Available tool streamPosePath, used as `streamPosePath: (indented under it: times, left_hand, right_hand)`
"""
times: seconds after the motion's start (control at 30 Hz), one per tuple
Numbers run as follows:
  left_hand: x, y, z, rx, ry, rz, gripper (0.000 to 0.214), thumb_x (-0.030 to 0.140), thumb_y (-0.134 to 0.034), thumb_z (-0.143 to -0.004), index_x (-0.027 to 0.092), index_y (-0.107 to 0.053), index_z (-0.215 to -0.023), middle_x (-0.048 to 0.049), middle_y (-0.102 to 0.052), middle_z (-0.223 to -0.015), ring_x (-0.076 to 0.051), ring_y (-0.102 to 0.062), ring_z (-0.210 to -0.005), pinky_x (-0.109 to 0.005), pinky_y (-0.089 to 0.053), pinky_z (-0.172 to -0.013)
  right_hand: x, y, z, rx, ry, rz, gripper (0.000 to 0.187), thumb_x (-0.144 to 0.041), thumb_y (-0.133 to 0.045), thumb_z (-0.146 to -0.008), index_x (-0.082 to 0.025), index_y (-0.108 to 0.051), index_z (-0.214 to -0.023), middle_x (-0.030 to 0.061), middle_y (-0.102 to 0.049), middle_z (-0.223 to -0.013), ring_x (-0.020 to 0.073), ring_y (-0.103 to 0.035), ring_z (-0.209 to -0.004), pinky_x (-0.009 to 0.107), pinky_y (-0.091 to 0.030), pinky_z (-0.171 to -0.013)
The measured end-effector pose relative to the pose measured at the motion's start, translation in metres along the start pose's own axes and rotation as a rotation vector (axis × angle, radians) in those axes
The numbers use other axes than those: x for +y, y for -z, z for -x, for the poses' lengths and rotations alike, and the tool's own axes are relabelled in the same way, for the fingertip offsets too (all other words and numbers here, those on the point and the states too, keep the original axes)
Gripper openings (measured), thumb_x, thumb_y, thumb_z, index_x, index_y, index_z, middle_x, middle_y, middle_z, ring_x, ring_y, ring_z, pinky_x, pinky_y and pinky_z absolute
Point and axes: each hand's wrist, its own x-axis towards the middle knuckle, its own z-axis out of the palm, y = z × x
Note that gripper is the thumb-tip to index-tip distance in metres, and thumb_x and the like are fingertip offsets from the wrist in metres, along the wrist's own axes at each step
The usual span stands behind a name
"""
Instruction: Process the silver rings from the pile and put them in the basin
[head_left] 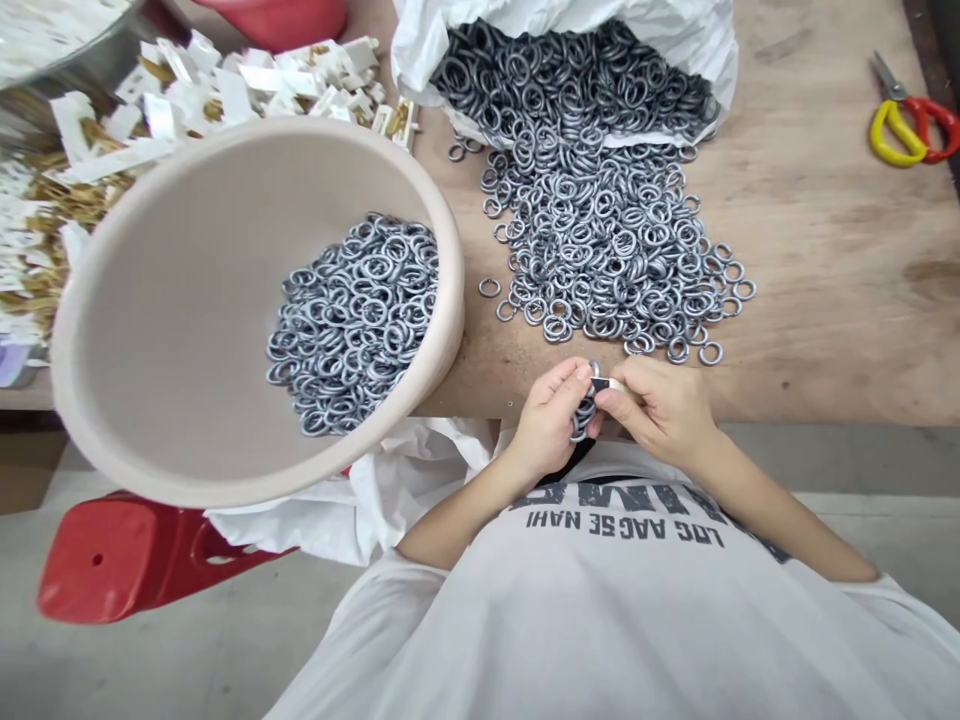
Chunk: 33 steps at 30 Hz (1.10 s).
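My left hand (551,415) is closed around several grey metal rings (582,418), bunched at its fingertips. My right hand (664,405) pinches a small flat piece (601,383), dark with a pale end, against the rings in the left hand; its exact kind is hard to make out. Both hands meet at the table's front edge, close to my shirt. Just beyond them spreads a loose pile of metal rings (607,235). It spills from a white sack (709,50) whose mouth is full of more rings.
A large beige basin (172,260) on the left holds a heap of rings. Behind it lie white and tan plastic parts (161,115), a metal container (90,60) and a red bowl (292,20). Scissors (904,125) lie far right. A red stool (97,560) stands below.
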Motion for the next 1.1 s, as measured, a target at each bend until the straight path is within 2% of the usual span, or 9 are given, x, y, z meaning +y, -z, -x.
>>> streamPosePath:
  times: [0.13, 0.27, 0.37, 0.47, 0.67, 0.77, 0.93, 1.03, 1.1]
  left_hand:
    - [0.005, 0.001, 0.008, -0.117, -0.056, -0.074, 0.037, 0.046, -0.063, -0.092, 0.015, -0.056, -0.073, 0.0013, -0.056, -0.068, -0.005, -0.05, -0.045, -0.02, -0.036, -0.045]
    - [0.009, 0.015, 0.007, 0.038, -0.09, -0.026, 0.032, 0.043, -0.065, -0.091, 0.015, -0.059, -0.076, 0.0012, -0.059, -0.071, -0.004, -0.051, -0.044, -0.018, -0.034, -0.042]
    - [0.01, 0.032, 0.007, 0.148, -0.084, -0.017, 0.022, 0.037, -0.068, -0.088, 0.015, -0.068, -0.091, 0.0011, -0.061, -0.072, -0.005, -0.053, -0.043, -0.017, -0.033, -0.041]
    - [0.012, 0.049, 0.01, 0.259, -0.117, 0.018, 0.021, 0.028, -0.07, -0.082, 0.017, -0.07, -0.1, 0.002, -0.063, -0.072, -0.005, -0.053, -0.043, -0.017, -0.035, -0.041]
    - [0.02, 0.061, 0.017, 0.316, -0.167, 0.078, 0.018, 0.033, -0.067, -0.084, 0.016, -0.063, -0.081, 0.0018, -0.062, -0.072, -0.006, -0.053, -0.044, -0.017, -0.035, -0.04]
    - [0.021, 0.06, 0.015, 0.31, -0.165, 0.077, 0.025, 0.037, -0.072, -0.084, 0.017, -0.057, -0.081, 0.0024, -0.064, -0.077, -0.004, -0.053, -0.045, -0.016, -0.033, -0.04]
    - [0.01, 0.048, 0.004, 0.29, -0.156, 0.002, 0.032, 0.04, -0.079, -0.08, 0.019, -0.061, -0.094, 0.0036, -0.064, -0.076, -0.004, -0.054, -0.047, -0.016, -0.035, -0.042]
    - [0.0, 0.035, -0.003, 0.218, -0.14, -0.016, 0.037, 0.046, -0.078, -0.08, 0.019, -0.065, -0.102, 0.0036, -0.063, -0.074, -0.005, -0.054, -0.048, -0.018, -0.037, -0.044]
    - [-0.003, 0.026, -0.006, 0.194, -0.124, 0.002, 0.036, 0.051, -0.076, -0.081, 0.018, -0.065, -0.093, 0.004, -0.061, -0.07, -0.005, -0.053, -0.047, -0.018, -0.036, -0.044]
  right_hand:
    - [0.021, 0.0, -0.005, 0.019, -0.222, 0.011, 0.045, -0.051, -0.047, -0.102, -0.021, -0.057, -0.07, -0.0015, -0.056, -0.062, 0.0136, -0.052, -0.061, 0.028, -0.031, -0.06]
    - [0.019, -0.006, -0.014, 0.043, -0.215, -0.002, 0.039, -0.052, -0.048, -0.1, -0.021, -0.062, -0.082, -0.0005, -0.059, -0.069, 0.0156, -0.056, -0.066, 0.028, -0.034, -0.062]
    - [0.005, -0.018, -0.031, -0.05, -0.167, 0.182, 0.034, -0.052, -0.055, -0.097, -0.022, -0.066, -0.109, 0.0047, -0.07, -0.098, 0.0205, -0.063, -0.084, 0.029, -0.037, -0.067]
    - [-0.005, -0.033, -0.054, -0.184, -0.168, 0.441, 0.036, -0.046, -0.055, -0.098, -0.027, -0.062, -0.127, 0.0077, -0.068, -0.115, 0.0237, -0.065, -0.09, 0.03, -0.035, -0.066]
    - [-0.004, -0.049, -0.074, -0.227, -0.184, 0.622, 0.024, -0.035, -0.05, -0.099, -0.024, -0.067, -0.111, 0.0084, -0.065, -0.11, 0.0222, -0.062, -0.085, 0.031, -0.027, -0.06]
    - [0.002, -0.046, -0.071, -0.122, -0.166, 0.497, 0.021, -0.035, -0.052, -0.098, -0.022, -0.069, -0.099, 0.0068, -0.065, -0.1, 0.0208, -0.06, -0.081, 0.031, -0.029, -0.061]
    - [-0.002, -0.037, -0.051, 0.135, -0.122, -0.064, 0.028, -0.043, -0.069, -0.09, -0.02, -0.065, -0.075, 0.0011, -0.06, -0.073, 0.0173, -0.056, -0.07, 0.03, -0.04, -0.064]
    - [-0.008, -0.037, -0.033, 0.23, -0.089, -0.194, 0.018, -0.038, -0.07, -0.09, -0.023, -0.072, -0.081, 0.001, -0.061, -0.074, 0.0174, -0.057, -0.071, 0.031, -0.044, -0.064]
    - [-0.007, -0.038, -0.021, 0.256, -0.052, -0.189, 0.013, -0.034, -0.067, -0.092, -0.025, -0.076, -0.093, 0.0022, -0.064, -0.079, 0.018, -0.06, -0.073, 0.032, -0.047, -0.065]
